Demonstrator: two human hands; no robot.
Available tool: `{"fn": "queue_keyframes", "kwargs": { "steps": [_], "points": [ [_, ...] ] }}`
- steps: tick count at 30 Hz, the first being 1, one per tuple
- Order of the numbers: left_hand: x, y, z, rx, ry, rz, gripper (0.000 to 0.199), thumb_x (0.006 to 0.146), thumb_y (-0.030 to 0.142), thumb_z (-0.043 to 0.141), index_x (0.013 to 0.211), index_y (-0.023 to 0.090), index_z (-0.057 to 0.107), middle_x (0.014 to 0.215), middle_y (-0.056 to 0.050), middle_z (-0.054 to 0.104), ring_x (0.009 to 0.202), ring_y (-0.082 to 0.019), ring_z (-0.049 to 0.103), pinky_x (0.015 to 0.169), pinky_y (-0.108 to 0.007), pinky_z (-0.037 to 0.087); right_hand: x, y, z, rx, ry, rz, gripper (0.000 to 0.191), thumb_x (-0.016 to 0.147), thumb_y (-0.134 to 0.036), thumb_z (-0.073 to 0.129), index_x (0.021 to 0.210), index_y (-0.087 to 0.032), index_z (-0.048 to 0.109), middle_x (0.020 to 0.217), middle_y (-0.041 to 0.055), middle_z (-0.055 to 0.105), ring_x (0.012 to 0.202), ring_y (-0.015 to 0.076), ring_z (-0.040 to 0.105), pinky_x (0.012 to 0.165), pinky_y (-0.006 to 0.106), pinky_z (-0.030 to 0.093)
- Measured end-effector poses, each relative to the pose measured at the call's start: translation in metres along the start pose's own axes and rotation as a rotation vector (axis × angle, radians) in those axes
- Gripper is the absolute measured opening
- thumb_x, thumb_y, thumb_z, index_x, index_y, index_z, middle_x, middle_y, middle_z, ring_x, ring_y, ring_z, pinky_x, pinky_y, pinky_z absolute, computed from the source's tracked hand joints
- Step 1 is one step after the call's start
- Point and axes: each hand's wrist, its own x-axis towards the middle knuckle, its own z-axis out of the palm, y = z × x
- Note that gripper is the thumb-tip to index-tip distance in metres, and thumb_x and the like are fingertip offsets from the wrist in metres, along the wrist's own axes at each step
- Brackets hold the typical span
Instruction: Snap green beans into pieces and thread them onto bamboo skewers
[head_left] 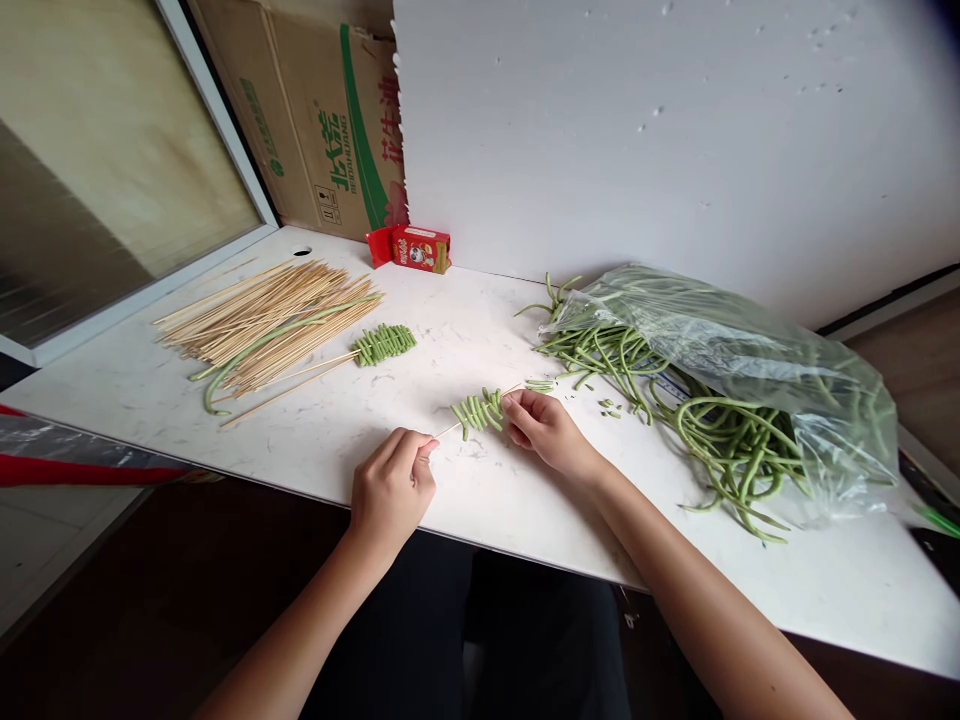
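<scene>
My left hand (394,482) pinches the lower end of a thin wooden skewer (450,430) just above the table's front edge. Short green bean pieces (477,410) are threaded crosswise along the skewer's upper part. At that end, the closed fingers of my right hand (546,430) touch the last piece near the tip; whether they grip the bean or the stick is hidden. A few cut bean pieces (540,385) lie just beyond my right hand. To the left rests another skewer packed with bean pieces (384,344).
Many bare skewers (277,310) lie at the left with a long bean (247,350) across them. A clear plastic bag (720,310) spills long green beans (739,440) at the right. A red box (421,249) stands at the back by a cardboard carton (322,120).
</scene>
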Motion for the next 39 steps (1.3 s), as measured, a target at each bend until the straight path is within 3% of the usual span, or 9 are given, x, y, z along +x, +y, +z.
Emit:
{"fn": "queue_keyframes", "kwargs": {
  "steps": [6, 17, 32, 39],
  "points": [
    [0.0014, -0.0003, 0.0006, -0.004, -0.008, 0.007, 0.016, 0.100, 0.013, 0.057, 0.089, 0.020, 0.065, 0.081, -0.001, 0.071, 0.069, -0.013, 0.064, 0.063, -0.024, 0.045, 0.0003, -0.0008, 0.0013, 0.074, 0.006, 0.034, 0.048, 0.096, -0.068, 0.062, 0.087, -0.021, 0.057, 0.055, -0.0049, 0.049, 0.050, 0.0112, 0.038, 0.050, 0.028, 0.025],
    [0.0010, -0.0009, 0.0009, -0.008, -0.008, -0.030, 0.014, 0.099, 0.014, 0.060, 0.087, 0.020, 0.062, 0.080, 0.001, 0.069, 0.065, -0.012, 0.060, 0.062, -0.024, 0.044, -0.0022, -0.0027, -0.0016, -0.075, 0.071, -0.067, 0.043, 0.098, -0.063, 0.063, 0.089, -0.021, 0.061, 0.060, -0.0028, 0.054, 0.054, 0.0131, 0.042, 0.054, 0.030, 0.031],
    [-0.0012, -0.0021, -0.0006, -0.050, 0.017, 0.070, 0.018, 0.096, 0.006, 0.057, 0.092, 0.021, 0.065, 0.082, 0.000, 0.071, 0.075, -0.014, 0.067, 0.066, -0.024, 0.048, -0.0012, -0.0050, 0.0013, 0.025, 0.054, 0.017, 0.047, 0.094, -0.064, 0.067, 0.077, -0.021, 0.054, 0.056, -0.0052, 0.049, 0.050, 0.0096, 0.034, 0.050, 0.029, 0.023],
    [-0.0013, -0.0015, -0.0004, -0.030, -0.001, 0.010, 0.014, 0.097, 0.012, 0.059, 0.089, 0.021, 0.064, 0.080, 0.000, 0.070, 0.068, -0.013, 0.062, 0.060, -0.024, 0.043, -0.0016, -0.0085, 0.0001, 0.049, 0.048, 0.033, 0.046, 0.092, -0.062, 0.070, 0.077, -0.021, 0.054, 0.057, -0.0056, 0.047, 0.050, 0.0097, 0.034, 0.050, 0.029, 0.021]
  ]
}}
